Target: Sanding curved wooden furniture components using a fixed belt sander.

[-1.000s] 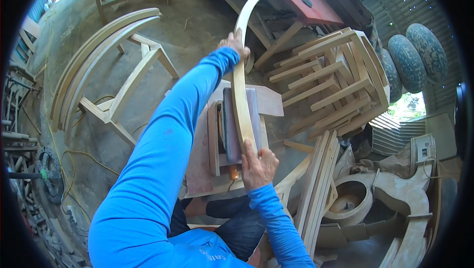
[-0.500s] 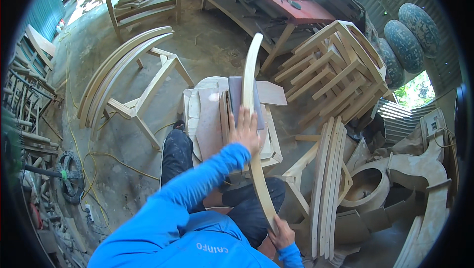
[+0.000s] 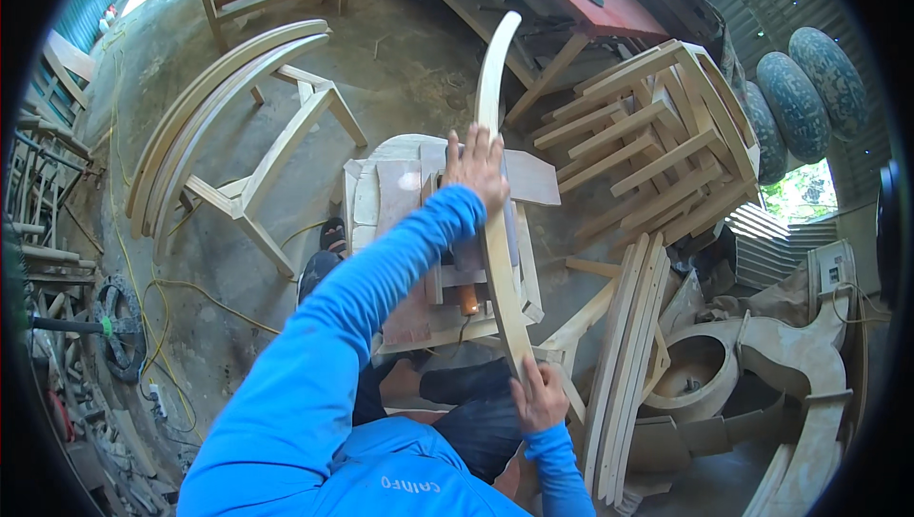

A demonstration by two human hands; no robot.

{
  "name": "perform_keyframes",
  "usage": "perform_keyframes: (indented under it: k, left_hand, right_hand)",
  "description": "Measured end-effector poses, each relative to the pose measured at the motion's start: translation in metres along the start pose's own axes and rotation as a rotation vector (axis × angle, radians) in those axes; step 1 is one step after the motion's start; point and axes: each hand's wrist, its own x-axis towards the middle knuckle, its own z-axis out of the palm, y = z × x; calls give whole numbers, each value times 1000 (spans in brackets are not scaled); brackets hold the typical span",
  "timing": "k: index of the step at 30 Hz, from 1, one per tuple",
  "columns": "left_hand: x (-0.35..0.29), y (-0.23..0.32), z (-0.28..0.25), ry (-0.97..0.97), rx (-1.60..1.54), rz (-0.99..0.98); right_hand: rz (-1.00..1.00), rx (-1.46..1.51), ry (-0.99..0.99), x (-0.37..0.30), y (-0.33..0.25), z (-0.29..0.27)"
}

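Left hand (image 3: 476, 172) lies over the middle of a long, bent piece of wood (image 3: 506, 279) with its fingers spread out flat, and the right hand (image 3: 541, 396) is curled around the near end. The wood lies over a purple-grey flat block (image 3: 512, 241), with its far tip poking out past it. It looks like the step now is pressing and guiding the wood along that block. The next move seems to need an even push from above and a steady hold at the near end, so the wood does not tip. An orange part (image 3: 468, 300) sits at the block's near end. Under it all is a low, pale wooden stand (image 3: 392, 160) with a thin reddish board on its left side (image 3: 400, 203). Farther out, the floor (image 3: 409, 69) is grey and dusty. Curved wood frames (image 3: 205, 108) stand on the left, a yellow cord (image 3: 219, 306) loops near them, stacked wood frames (image 3: 657, 136) are on the right, and a red-topped table (image 3: 609, 3) is at the back.
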Motion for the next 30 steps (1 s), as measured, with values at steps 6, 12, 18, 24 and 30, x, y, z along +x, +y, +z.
perform_keyframes:
  k: [6, 12, 18, 24, 30]
  left_hand:
    - [105, -59, 5, 8, -97, 19]
    - [186, -110, 19, 22, -177, 26]
    - [237, -129, 2, 19, -155, -119]
    - [264, -145, -7, -92, -275, -366]
    - [246, -141, -4, -58, -393, -310]
  right_hand:
    - [-161, -137, 73, 112, -20, 23]
    - [-222, -230, 93, 193, -44, 45]
    - [-267, -329, 174, 260, -53, 79]
    - [-313, -366, 226, 316, -63, 98]
    - [-305, -328, 210, 291, -55, 95]
